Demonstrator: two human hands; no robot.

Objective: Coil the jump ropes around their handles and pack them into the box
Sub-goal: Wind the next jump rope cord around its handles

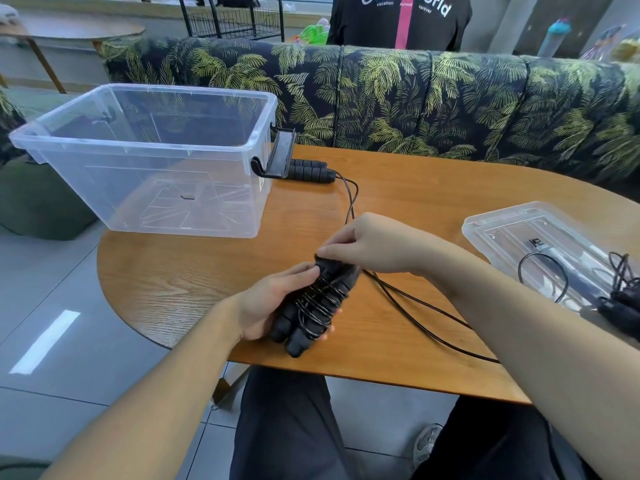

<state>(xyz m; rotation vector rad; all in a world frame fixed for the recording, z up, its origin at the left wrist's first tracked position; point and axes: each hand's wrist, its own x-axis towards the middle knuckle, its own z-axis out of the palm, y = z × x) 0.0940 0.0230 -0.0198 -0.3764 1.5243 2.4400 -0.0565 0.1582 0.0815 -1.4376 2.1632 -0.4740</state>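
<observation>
My left hand [273,303] grips a pair of black jump-rope handles [313,308] held together over the wooden table [180,278], with black cord coiled several times around them. My right hand [367,244] pinches the cord at the handles' far end. A second pair of black handles [311,170] lies beside the clear plastic box [152,157] at the back left, its cord [408,303] trailing across the table. The box holds no ropes. A third black rope [620,296] lies tangled at the right, partly on the box's lid [540,233].
A black latch [277,157] hangs open on the box's right end. A palm-print sofa [415,98] runs behind the table, and a person in a black shirt [398,19] sits beyond it. My legs are under the table's near edge.
</observation>
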